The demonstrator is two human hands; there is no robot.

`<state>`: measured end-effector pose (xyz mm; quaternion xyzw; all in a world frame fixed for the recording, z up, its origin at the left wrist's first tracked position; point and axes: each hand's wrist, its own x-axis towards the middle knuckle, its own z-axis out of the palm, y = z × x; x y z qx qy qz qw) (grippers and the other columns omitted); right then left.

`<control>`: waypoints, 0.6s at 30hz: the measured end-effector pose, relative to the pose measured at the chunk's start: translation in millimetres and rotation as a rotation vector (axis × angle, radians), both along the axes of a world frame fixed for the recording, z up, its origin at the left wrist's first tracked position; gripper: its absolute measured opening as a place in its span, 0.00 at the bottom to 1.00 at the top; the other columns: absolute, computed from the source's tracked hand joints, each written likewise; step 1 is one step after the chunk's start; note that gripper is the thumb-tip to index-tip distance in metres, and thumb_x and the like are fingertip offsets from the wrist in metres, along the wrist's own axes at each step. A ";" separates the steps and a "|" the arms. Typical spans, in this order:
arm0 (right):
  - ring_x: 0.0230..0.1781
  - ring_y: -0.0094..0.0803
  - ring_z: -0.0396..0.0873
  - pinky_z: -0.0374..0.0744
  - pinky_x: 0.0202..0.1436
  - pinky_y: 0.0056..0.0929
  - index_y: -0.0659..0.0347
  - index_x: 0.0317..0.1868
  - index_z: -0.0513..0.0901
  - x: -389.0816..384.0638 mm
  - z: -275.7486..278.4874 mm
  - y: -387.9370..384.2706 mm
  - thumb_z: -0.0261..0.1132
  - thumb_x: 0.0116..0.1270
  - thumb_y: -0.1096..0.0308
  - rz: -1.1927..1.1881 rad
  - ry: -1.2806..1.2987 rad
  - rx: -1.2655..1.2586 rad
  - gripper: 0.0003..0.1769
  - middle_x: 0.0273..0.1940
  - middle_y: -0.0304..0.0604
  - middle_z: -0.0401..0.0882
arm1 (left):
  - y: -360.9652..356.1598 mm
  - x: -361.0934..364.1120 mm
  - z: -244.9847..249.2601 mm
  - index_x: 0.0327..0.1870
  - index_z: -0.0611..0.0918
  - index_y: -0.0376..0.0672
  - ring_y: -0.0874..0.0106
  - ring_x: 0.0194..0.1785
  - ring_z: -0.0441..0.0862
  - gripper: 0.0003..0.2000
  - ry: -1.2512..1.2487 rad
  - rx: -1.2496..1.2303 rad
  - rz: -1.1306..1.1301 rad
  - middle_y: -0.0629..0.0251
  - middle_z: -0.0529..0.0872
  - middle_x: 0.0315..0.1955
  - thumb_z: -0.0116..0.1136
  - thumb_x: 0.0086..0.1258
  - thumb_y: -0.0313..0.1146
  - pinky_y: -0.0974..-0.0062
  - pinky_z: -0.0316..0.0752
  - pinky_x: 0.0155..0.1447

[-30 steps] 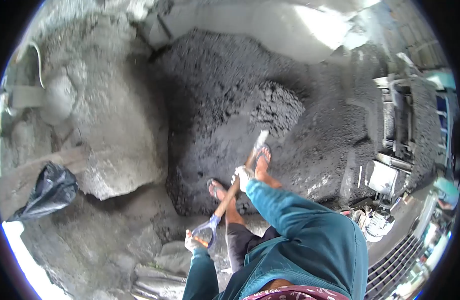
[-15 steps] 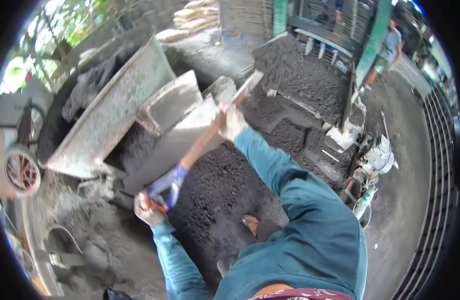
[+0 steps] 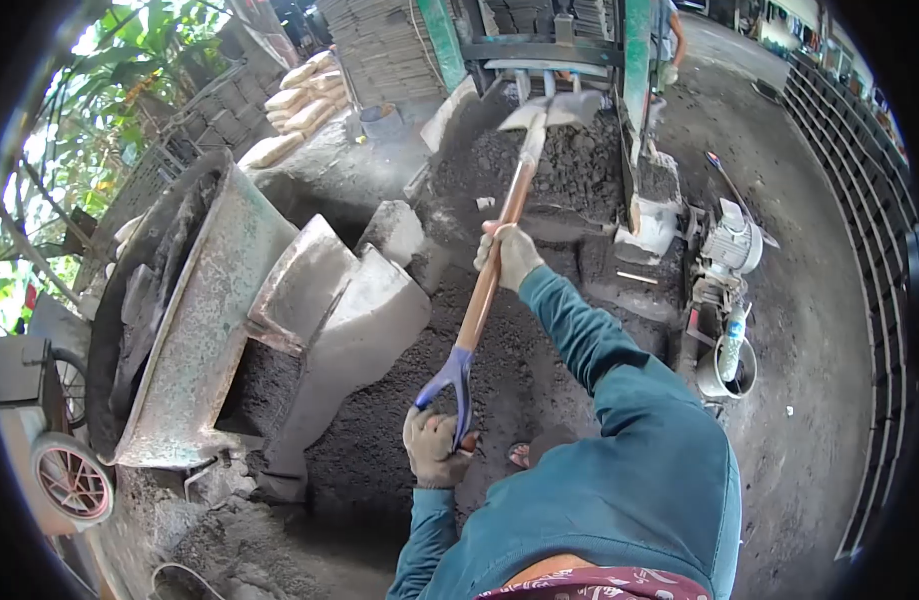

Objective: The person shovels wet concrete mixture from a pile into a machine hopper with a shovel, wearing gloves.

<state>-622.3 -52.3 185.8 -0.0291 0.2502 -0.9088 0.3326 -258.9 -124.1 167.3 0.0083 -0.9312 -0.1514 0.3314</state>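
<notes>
Far left, we note a spoked wheel (image 3: 72, 476) with a red rim, then a large tub (image 3: 214, 310), its pale-green metal wall flat and rust-stained. Plump, dusty sacks (image 3: 301, 105) lie stacked behind. Mid-view, the left hand (image 3: 435, 445), in a pale glove, closes round the blue D-shaped grip of the shovel (image 3: 476, 312). Its smooth brown shaft slants up to the right hand (image 3: 509, 252), gloved, wrapped about it. The broad grey blade lies across our view of a dark, crumbly heap (image 3: 591, 165); contact we cannot tell. Rightward: a ribbed, rounded motor (image 3: 731, 245).
</notes>
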 end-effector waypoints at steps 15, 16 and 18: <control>0.17 0.34 0.74 0.76 0.20 0.42 0.60 0.42 0.75 102.1 -31.2 45.6 0.64 0.64 0.76 -0.212 -0.063 0.498 0.08 0.24 0.41 0.72 | 26.0 99.0 -69.0 0.19 0.72 0.44 0.57 0.30 0.75 0.16 -0.034 0.387 -0.115 0.62 0.76 0.19 0.73 0.53 0.35 0.56 0.74 0.51; 0.17 0.35 0.74 0.75 0.21 0.43 0.60 0.41 0.75 118.4 -19.6 51.9 0.63 0.64 0.77 -0.248 -0.087 0.526 0.07 0.23 0.41 0.72 | 22.2 106.6 -75.8 0.19 0.74 0.45 0.57 0.31 0.77 0.15 -0.106 0.345 -0.157 0.62 0.78 0.20 0.73 0.51 0.35 0.55 0.75 0.56; 0.18 0.34 0.75 0.77 0.21 0.41 0.60 0.41 0.74 124.1 5.0 61.6 0.63 0.63 0.77 -0.234 0.027 0.421 0.08 0.24 0.41 0.72 | 27.8 103.8 -60.5 0.22 0.79 0.46 0.57 0.34 0.80 0.12 -0.098 0.345 -0.170 0.64 0.81 0.22 0.74 0.50 0.36 0.53 0.72 0.65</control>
